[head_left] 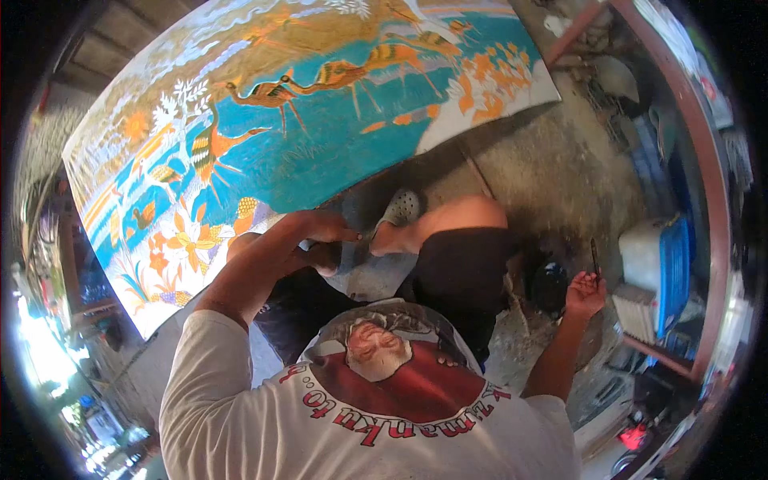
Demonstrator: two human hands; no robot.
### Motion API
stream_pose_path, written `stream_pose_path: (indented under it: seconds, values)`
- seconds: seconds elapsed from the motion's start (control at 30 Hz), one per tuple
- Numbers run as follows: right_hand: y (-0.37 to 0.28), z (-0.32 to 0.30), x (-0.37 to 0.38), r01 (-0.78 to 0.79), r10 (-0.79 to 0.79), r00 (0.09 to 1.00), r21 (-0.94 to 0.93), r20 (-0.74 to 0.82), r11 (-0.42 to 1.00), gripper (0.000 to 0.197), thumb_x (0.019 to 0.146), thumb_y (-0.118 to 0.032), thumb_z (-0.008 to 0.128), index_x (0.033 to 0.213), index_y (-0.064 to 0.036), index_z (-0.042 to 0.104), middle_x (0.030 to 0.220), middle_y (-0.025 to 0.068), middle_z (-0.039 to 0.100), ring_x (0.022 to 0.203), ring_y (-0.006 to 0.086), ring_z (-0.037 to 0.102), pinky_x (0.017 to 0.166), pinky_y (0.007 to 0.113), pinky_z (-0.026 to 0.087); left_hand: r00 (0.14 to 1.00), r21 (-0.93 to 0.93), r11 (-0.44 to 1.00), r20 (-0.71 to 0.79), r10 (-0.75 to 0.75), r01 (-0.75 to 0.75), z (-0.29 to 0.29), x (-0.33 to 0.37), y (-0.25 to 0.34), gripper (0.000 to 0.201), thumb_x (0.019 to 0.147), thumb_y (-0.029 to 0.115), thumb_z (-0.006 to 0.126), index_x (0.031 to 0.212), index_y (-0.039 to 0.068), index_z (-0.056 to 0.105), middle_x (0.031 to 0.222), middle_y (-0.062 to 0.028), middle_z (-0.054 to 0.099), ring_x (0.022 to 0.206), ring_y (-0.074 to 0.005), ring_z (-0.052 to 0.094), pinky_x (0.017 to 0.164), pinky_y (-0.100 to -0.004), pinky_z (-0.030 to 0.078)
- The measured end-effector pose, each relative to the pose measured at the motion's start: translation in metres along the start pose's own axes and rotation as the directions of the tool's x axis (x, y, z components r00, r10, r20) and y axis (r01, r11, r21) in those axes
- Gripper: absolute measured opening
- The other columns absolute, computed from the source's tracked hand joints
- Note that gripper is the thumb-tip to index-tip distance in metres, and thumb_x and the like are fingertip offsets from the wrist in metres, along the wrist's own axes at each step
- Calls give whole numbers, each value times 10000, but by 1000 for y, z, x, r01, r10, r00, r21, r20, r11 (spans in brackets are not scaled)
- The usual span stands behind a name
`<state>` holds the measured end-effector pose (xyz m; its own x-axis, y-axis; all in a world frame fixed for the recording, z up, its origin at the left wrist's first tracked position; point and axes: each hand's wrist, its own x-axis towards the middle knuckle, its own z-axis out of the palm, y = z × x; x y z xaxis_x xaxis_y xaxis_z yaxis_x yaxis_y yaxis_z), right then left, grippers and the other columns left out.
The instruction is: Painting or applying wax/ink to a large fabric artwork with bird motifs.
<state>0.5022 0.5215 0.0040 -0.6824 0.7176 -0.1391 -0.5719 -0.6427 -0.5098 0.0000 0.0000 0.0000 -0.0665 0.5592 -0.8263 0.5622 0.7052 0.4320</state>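
Observation:
A large painted cloth point(336, 172) spreads out before me, with orange and gold long-necked birds, white and orange flowers and a turquoise ground. My left hand point(330, 227) is at the cloth's near edge above my left leg, its fingers stretched out and nothing seen in them. Off to the right, my right hand point(586, 294) is closed around a thin dark stick-like tool point(594, 258) that points up and away from me. Its tip is too small to tell its kind. The right hand is well apart from the cloth.
A dark round vessel point(549, 286) sits on the floor left of my right hand. Beyond that hand stands a pale box with a blue side point(674, 272), by a reddish-brown frame point(704, 160). My foot in a grey clog point(402, 208) is near the cloth.

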Motion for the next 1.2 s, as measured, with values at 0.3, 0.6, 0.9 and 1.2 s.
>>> stream_pose_path:
  seconds: [0.3, 0.6, 0.9, 1.2]
  values:
    - [213, 273, 173, -196, 206, 957, -66, 205, 978, 312, 1017, -228, 557, 1225, -9, 634, 905, 73, 645, 758, 180, 549, 791, 354, 460, 995, 33, 998, -85, 51, -48, 5, 58, 7, 689, 969, 638, 459, 1059, 11, 730, 1062, -243, 708, 980, -441, 652, 873, -547, 479]
    - [480, 355, 289, -201, 364, 916, -591, 168, 781, 282, 1005, -173, 602, 1248, -31, 621, 1016, 101, 686, 778, 179, 643, 703, 383, 588, 965, -38, 964, -10, 262, -262, -52, 17, 29, 737, 898, 680, 537, 911, -28, 742, 980, -273, 707, 943, -438, 663, 826, -506, 487]
    - [571, 345, 328, -175, 307, 951, -752, 37, 635, 262, 1013, -146, 600, 1249, -43, 645, 1005, 103, 710, 685, 149, 644, 594, 330, 609, 968, -193, 950, 17, 252, -244, -58, -4, 28, 766, 909, 667, 535, 861, -74, 723, 913, -276, 706, 900, -431, 681, 799, -489, 523]
    - [593, 342, 339, -168, 302, 953, -788, 23, 592, 257, 1017, -139, 589, 1246, -37, 649, 1008, 100, 714, 669, 141, 634, 575, 314, 603, 921, -187, 903, -134, 366, -386, -54, -15, 17, 757, 906, 649, 559, 909, -91, 718, 940, -276, 711, 915, -433, 682, 830, -496, 517]
